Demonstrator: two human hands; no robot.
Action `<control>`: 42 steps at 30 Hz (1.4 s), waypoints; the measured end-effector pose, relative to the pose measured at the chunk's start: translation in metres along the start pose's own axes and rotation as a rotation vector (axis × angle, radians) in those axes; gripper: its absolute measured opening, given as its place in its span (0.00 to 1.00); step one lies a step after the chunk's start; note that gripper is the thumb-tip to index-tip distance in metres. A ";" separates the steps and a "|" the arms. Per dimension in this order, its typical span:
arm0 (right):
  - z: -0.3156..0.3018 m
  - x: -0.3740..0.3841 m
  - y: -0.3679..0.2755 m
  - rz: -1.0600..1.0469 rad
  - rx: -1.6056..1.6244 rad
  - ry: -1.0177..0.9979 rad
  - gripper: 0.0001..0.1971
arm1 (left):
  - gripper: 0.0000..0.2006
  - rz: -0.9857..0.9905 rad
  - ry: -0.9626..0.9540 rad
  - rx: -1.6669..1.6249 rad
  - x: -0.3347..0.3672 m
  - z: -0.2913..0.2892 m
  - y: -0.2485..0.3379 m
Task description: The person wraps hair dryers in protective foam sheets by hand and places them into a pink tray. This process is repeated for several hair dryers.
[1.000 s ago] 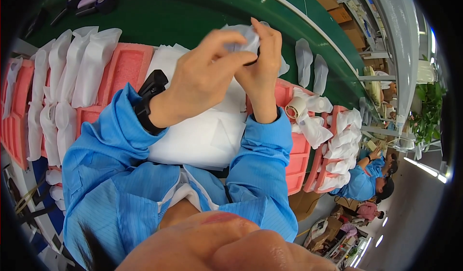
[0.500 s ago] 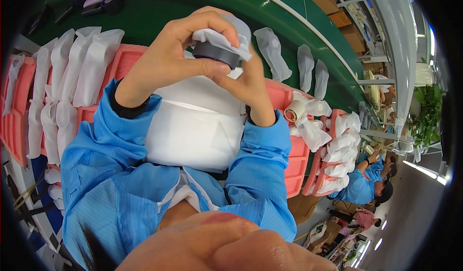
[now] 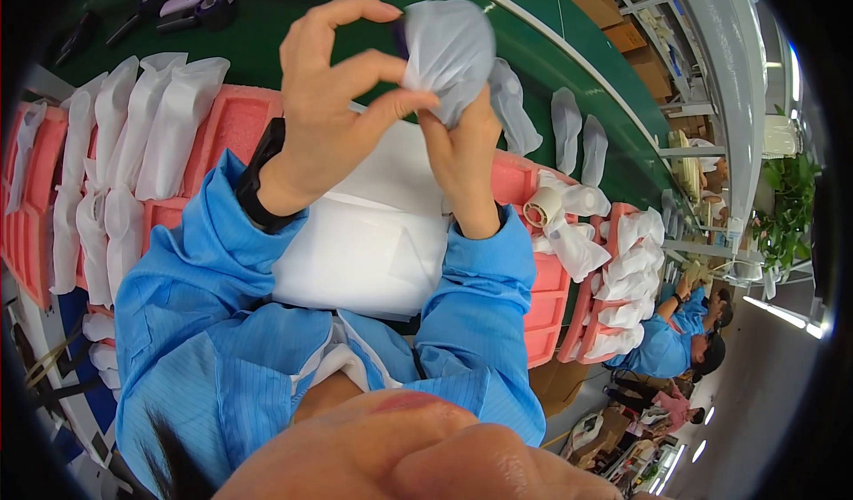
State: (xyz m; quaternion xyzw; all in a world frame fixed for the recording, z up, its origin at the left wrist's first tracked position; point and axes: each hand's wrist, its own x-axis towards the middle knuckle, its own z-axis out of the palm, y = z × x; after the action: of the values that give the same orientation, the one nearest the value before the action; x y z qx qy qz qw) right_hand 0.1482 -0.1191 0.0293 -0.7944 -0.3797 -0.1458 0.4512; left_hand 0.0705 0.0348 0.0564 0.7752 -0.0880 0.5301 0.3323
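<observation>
Holds both forearms up and inward in blue sleeves, with the hands close together toward twelve o'clock over a green bench. Curves the left hand, at eleven o'clock, into a loose, half-open C, with the index finger arched high, the thumb reaching toward one o'clock, and the fingertips along the left edge of a wrapped bundle. Cannot tell whether that left grip presses on the bundle or only brushes it. Wears a dark band on the left wrist. Sets the right hand upright below the bundle, in a closed grip on its lower end, with the thumb on the near side and the other fingers hidden behind. Bears the bundle in the air at twelve o'clock, in a translucent whitish cover creased toward the thumbs, with a dark part showing at its left edge. Has white sheets between the forearms near the centre, a row of white-sleeved pieces on a pink tray at ten o'clock, and another sleeved piece at one o'clock, just beyond the bundle.
</observation>
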 end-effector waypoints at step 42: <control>0.293 0.136 0.015 0.073 0.017 -0.333 0.37 | 0.18 -0.339 -0.263 -0.583 -0.148 0.117 -0.023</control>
State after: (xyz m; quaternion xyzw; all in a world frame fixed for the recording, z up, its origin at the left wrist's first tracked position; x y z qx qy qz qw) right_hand 0.2180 0.1832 -0.0626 -0.8169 -0.4214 0.0077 0.3937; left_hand 0.1088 -0.0509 -0.1087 0.7132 -0.1478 0.3157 0.6082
